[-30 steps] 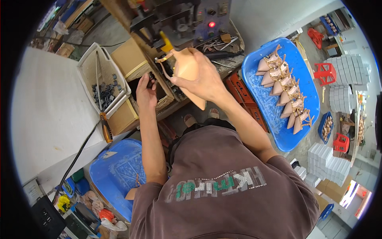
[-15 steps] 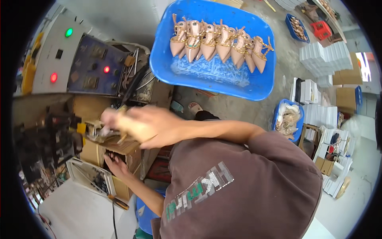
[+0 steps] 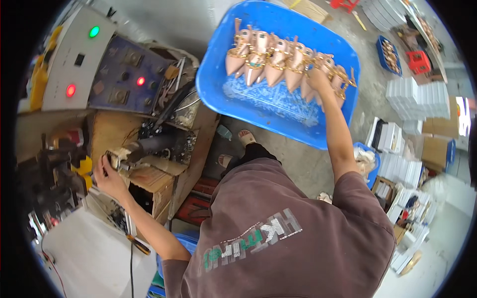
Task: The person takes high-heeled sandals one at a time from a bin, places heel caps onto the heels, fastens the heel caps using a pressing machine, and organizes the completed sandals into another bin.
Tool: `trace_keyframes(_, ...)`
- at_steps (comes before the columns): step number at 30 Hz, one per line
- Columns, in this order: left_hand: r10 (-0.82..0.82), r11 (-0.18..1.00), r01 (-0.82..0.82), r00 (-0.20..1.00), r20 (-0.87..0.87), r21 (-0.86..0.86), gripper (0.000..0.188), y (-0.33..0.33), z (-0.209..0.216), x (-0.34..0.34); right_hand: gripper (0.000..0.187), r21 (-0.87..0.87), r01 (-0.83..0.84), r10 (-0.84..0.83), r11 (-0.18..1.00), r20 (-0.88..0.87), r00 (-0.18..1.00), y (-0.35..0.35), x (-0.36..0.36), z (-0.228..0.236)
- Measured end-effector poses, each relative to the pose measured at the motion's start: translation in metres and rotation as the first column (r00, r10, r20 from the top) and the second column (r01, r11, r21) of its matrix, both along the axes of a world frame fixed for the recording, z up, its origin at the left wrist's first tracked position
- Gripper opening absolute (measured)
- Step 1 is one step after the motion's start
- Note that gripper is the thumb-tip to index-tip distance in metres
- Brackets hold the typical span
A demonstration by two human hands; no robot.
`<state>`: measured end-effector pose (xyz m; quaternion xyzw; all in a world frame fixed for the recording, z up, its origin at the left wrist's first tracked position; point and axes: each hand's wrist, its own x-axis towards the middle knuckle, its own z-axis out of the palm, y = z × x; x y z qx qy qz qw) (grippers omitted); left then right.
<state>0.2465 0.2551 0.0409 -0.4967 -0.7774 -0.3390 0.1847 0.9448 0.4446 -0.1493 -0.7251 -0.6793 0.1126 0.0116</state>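
Note:
Pointed beige shoes (image 3: 274, 72) with gold-studded straps stand in a row in a blue plastic bin (image 3: 248, 118). My right hand (image 3: 319, 80) is in the bin, closed on a shoe near the row's right end; the shoes partly hide its fingertips. At the left, my left hand (image 3: 110, 180) is raised beside the tan-coloured end of a machine's arm (image 3: 119, 158). Its fingers are curled in a pinch near a small dark spot; what they hold, if anything, is too small to make out.
A control panel (image 3: 121, 77) with lit lamps stands behind the machine. Below is a cardboard box (image 3: 154, 181) with a dark opening. Pliers with orange-black handles (image 3: 139, 244) lie on a white table (image 3: 94, 258). White boxes (image 3: 417, 99) are stacked at the right.
My right hand has swung from in front of the machine, where it was blurred, to the shoes in the bin. My left hand has risen from the box opening to the machine arm's end.

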Motion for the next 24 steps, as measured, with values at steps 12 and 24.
trace_keyframes(12, -0.335, 0.843, -0.292, 0.372, 0.865, 0.452, 0.021, -0.109, 0.003, 0.058, 0.040, 0.370, -0.500, 0.618, 0.783, -0.372, 0.693, -0.101, -0.280, 0.138)
trace_keyframes(24, 0.769, -0.172, -0.915, -0.357, 0.530, -0.366, 0.038, -0.613, -0.181, 0.182, 0.031, 0.247, -0.949, 0.952, 0.197, -0.280, 0.125, -0.181, -0.470, 0.206)
